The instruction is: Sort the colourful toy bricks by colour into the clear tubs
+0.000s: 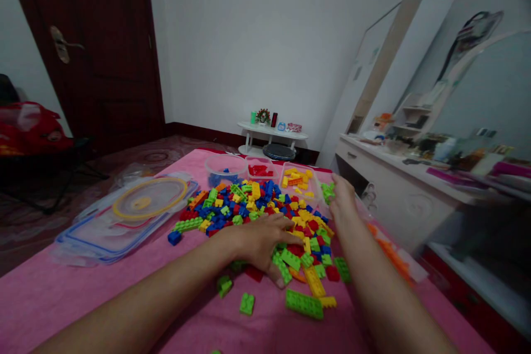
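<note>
A large mixed pile of toy building bricks (232, 207) in blue, yellow, red, green and orange is spread over a pink cloth (186, 310). My left hand (263, 240) lies on the near side of the pile, fingers apart, its thumb beside a green brick (282, 268). Farther right, my right hand (343, 196) reaches down at a clear box with green bricks (327, 192) in it. Its fingertips are mostly hidden, so whether they hold a brick does not show. Close to me lie a long green brick (304, 304) and a small green one (246, 304).
Behind the pile stand a round tub of blue bricks (224, 178), a box of red bricks (260, 170) and one of yellow bricks (297, 180). Orange bricks (390, 251) sit in a box beyond my right forearm. Stacked lids (124, 224) lie left; a white dresser (398, 182) stands right.
</note>
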Tool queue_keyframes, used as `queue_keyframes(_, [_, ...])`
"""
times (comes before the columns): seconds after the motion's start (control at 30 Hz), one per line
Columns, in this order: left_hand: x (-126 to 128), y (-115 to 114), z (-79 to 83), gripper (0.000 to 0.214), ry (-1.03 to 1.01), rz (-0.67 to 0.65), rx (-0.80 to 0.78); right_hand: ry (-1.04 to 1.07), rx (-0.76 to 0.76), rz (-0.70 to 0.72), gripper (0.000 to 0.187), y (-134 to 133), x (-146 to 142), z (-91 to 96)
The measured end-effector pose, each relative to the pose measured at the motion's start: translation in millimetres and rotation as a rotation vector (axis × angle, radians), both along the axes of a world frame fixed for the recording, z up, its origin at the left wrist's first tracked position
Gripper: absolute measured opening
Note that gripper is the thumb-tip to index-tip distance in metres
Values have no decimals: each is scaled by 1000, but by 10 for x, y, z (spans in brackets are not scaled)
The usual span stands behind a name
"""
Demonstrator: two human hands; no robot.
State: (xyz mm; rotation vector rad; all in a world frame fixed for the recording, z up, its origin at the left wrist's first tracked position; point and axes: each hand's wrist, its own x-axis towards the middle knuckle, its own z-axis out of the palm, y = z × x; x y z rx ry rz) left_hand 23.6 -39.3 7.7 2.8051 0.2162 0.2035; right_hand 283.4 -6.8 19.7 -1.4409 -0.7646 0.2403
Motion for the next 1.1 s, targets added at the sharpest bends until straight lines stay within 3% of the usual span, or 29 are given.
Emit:
queue_keyframes(0.13, [-10,76,22,64,6,9,14,-103,-123,238,35,-99,-343,-84])
queue_keyframes(0.23, [-42,151,99,37,-24,37,-54,-246,-274,429,22,-185,-439,-67])
queue_keyframes(0.33, [-82,212,178,13,-52,61,-117,-391,-441,503,10,-276,-398,-29])
queue_keyframes(0.47, [-131,273,248,15,-98,133,-159,-542,-625,545,21,-390,-385,0])
queue_keyframes(0.6, [-145,333,259,17,-181,351,-50,-707,-799,637,28,-467,-565,-23])
queue_keyframes(0.7, [-131,403,172,23,-326,485,76,-785,-858,665,23,-489,-687,-35])
queue_keyframes(0.77, [-126,466,65,38,-393,521,141,-783,-857,685,19,-481,-699,-25])
queue_keyframes(0.87, [-140,563,-103,55,-332,522,195,-799,-792,610,13,-430,-631,-9])
queue_keyframes(0.97, [-157,634,-196,44,-248,494,253,-915,-678,357,27,-366,-551,-38])
queue_keyframes(1.1, [-155,674,-202,25,-236,496,264,-1032,-800,251,45,-341,-547,-152])
